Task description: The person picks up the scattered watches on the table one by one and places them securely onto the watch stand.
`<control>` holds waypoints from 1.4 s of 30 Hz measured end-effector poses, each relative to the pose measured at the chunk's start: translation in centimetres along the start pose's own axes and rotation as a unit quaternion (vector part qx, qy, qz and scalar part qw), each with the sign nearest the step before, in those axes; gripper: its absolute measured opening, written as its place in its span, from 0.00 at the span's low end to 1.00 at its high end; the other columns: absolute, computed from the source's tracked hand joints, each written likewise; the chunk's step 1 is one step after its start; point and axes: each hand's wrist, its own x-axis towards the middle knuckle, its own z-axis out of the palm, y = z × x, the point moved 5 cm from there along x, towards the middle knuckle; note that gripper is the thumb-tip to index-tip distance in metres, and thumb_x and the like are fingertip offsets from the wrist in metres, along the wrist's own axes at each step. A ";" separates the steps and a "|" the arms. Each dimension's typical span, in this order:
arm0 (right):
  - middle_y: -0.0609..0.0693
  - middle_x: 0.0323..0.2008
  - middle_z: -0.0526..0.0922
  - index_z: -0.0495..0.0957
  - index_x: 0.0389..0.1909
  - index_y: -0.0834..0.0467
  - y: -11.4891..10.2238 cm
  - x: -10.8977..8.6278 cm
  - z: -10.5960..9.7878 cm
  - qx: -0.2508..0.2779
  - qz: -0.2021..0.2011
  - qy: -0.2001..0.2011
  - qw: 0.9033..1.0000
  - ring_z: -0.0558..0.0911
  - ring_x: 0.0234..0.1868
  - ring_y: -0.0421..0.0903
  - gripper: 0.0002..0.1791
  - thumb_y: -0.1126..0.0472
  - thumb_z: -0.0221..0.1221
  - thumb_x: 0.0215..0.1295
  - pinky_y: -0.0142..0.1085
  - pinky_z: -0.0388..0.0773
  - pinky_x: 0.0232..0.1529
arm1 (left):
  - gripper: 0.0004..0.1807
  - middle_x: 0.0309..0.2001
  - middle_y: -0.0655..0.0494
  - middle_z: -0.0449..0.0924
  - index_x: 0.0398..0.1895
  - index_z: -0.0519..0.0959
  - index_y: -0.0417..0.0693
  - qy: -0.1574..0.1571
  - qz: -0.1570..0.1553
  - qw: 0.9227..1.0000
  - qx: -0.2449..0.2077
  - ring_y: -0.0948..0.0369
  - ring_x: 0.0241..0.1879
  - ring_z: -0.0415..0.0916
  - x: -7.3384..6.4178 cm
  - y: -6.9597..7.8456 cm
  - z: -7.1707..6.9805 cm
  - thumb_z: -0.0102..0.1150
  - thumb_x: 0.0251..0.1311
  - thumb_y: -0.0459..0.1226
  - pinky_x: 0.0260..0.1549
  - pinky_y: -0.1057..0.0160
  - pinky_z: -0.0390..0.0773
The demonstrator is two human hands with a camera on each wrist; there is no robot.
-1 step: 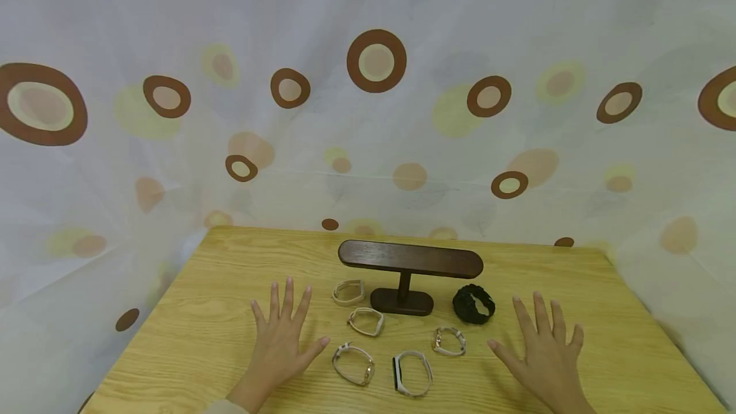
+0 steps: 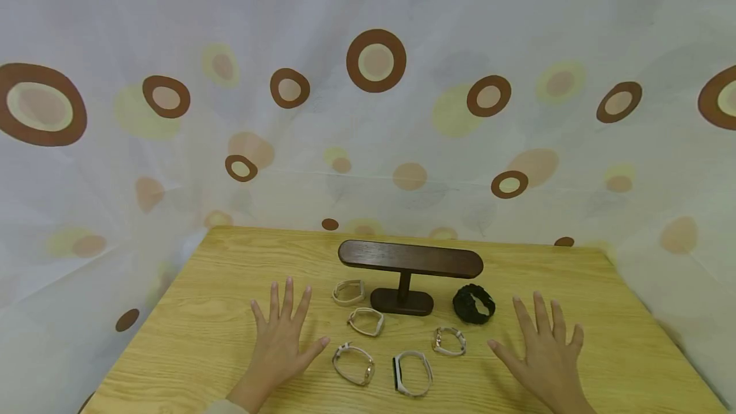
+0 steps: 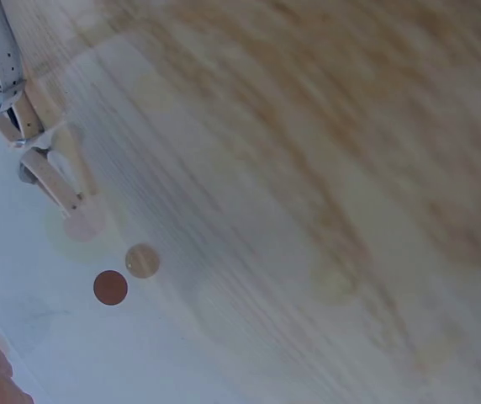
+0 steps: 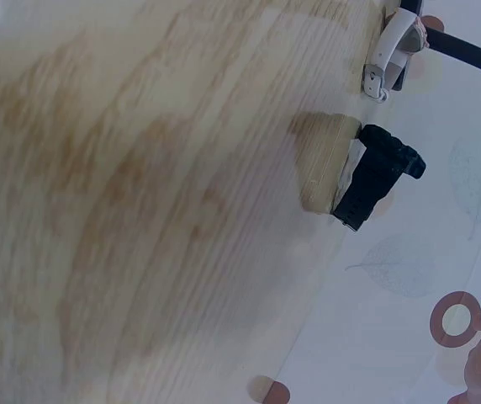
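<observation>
My left hand (image 2: 278, 340), palm down with fingers spread, holds nothing at the left of a group of watches. Opposite it, my right hand (image 2: 546, 356) is likewise spread and holds nothing. Nearest my left thumb is a pale-strapped watch with a gold-toned case (image 2: 368, 374). A black watch (image 2: 474, 304) stands on its side close to my right fingers, and a small white-strapped watch (image 2: 450, 352) is left of my right thumb. Between the hands also stand a white band with a black face (image 2: 428, 369), a pale watch (image 2: 379, 324) and a beige one (image 2: 361, 290).
Behind the watches stands a dark wooden T-bar display stand (image 2: 411, 257), its base on the light wood table (image 2: 241, 254). A pale curtain (image 2: 368, 133) with brown and yellow spots hangs beyond the table's back edge and along both sides.
</observation>
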 end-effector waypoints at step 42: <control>0.73 0.55 0.69 0.65 0.58 0.73 -1.1 2.4 -0.2 0.197 0.009 0.116 0.973 0.68 0.54 0.70 0.35 0.67 0.68 0.49 0.65 0.68 0.48 | 0.30 0.62 0.39 0.67 0.63 0.64 0.38 -0.019 -0.136 0.943 -0.305 0.40 0.61 0.65 3.1 3.4 0.9 0.51 0.64 0.48 0.57 0.39 0.67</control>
